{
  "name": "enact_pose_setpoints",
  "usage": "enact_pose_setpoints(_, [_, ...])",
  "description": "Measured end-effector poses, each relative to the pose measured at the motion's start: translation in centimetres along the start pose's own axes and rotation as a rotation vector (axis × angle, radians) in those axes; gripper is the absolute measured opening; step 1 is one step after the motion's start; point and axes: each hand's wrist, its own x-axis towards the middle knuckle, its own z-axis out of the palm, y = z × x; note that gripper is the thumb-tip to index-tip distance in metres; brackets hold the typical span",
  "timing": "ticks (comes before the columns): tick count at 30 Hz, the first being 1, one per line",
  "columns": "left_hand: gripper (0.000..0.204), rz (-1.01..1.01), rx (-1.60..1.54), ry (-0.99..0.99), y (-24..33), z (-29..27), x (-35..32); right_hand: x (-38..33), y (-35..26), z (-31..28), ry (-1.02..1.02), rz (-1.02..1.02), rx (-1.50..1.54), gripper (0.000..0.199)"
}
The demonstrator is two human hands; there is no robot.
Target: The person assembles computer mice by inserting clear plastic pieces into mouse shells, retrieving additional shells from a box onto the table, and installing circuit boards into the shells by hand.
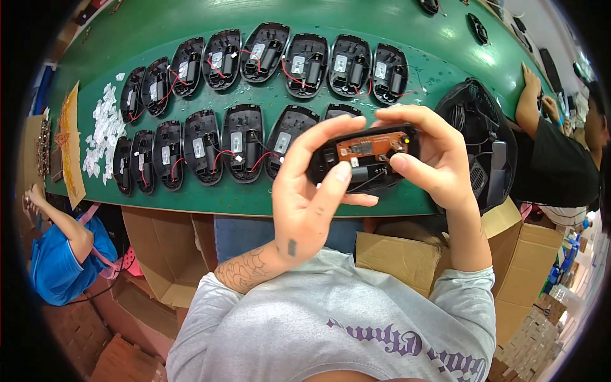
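Both hands, the left hand (305,204) and right hand (439,159), have their fingers curled shut around a black mouse shell (366,162) with an orange circuit board (372,146), held above the near edge of the green desk (191,19). Two rows of open mouse shells (242,143) and white scraps (105,130) lie on it, cardboard boxes (394,254) below. A black mesh basket (484,140) is half hidden behind the right hand, and co-workers at both sides are cut off by the rim.

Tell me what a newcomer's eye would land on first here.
In the middle, the left hand and right hand together hold an open black mouse shell with an orange circuit board. Behind, two rows of open mouse shells line the green table.
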Motion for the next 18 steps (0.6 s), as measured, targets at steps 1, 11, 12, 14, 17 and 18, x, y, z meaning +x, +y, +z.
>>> enact_pose_setpoints(1, [0.055,0.004,0.060,-0.007,0.0,0.1,0.1,0.0,0.2,0.1,0.004,-0.029,-0.063,0.038])
enact_pose_setpoints(11, [0.040,-0.059,0.402,-0.041,0.4,-0.2,1.1,-0.2,1.4,0.5,0.099,-0.126,-0.224,0.022])
enact_pose_setpoints(12, [0.038,-0.074,0.418,-0.041,0.5,-0.4,1.1,-0.3,1.4,0.6,0.099,-0.126,-0.224,0.022])
enact_pose_setpoints(14, [0.033,-0.103,0.450,-0.044,0.5,-0.6,1.2,-0.3,1.4,0.7,0.099,-0.126,-0.225,0.021])
enact_pose_setpoints(17, [0.031,-0.095,0.453,-0.031,0.5,-0.5,1.2,-0.4,1.0,1.1,0.113,-0.062,-0.224,0.020])
enact_pose_setpoints(18, [0.030,-0.090,0.454,-0.024,0.5,-0.5,1.2,-0.4,0.8,1.3,0.119,-0.031,-0.224,0.020])
